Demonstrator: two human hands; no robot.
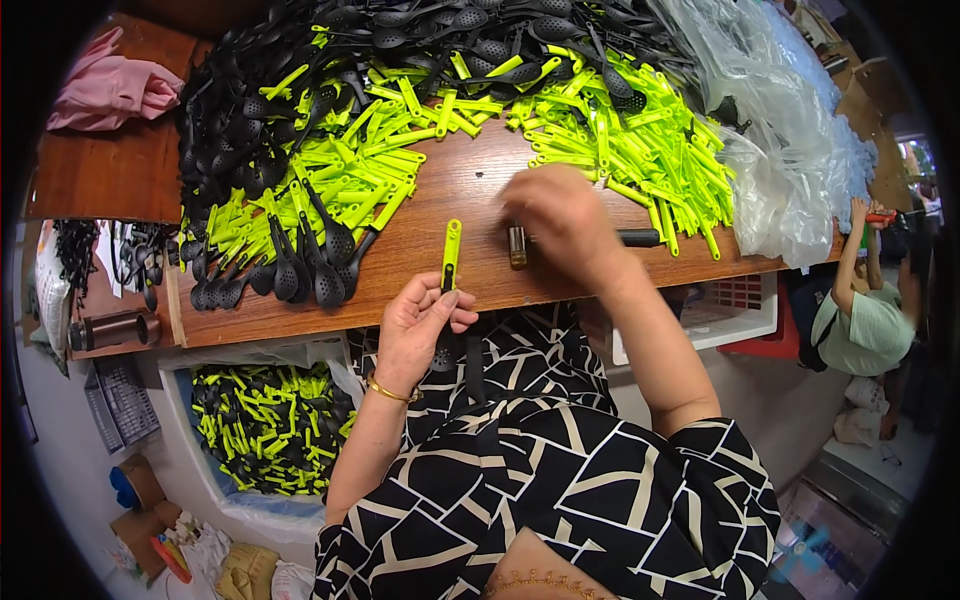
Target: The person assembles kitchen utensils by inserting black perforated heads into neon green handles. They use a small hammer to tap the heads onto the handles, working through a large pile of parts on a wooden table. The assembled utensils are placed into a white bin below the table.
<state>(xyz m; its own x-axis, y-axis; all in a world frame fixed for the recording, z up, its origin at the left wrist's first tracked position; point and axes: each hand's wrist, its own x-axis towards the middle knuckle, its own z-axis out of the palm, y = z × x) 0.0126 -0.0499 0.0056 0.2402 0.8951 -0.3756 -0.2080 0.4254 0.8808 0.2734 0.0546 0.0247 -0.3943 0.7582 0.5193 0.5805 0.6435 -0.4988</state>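
In front of me, my left hand (412, 325) pinches a slotted spoon by its neck. Its lime-green handle (452, 250) points up, and the black perforated bowl (442, 358) hangs below my fingers. My right hand (560, 215) is over the table, its fingers curled and smeared by motion, so I cannot tell whether they hold anything. Just under it lies a small brownish, shiny cylinder (517, 246). A black bar like a tool handle (637, 238) sticks out to its right; my hand hides whether the two are joined.
Loose lime-green handles (640, 140) pile up right and left on the wooden table (465, 180). Black spoons (225, 140) heap behind; several green-handled ones lie left. Clear plastic sheeting (775, 150) covers the right side. A bin (178, 400) of green-and-black utensils stands lower left; a white crate (765, 305) sits right.
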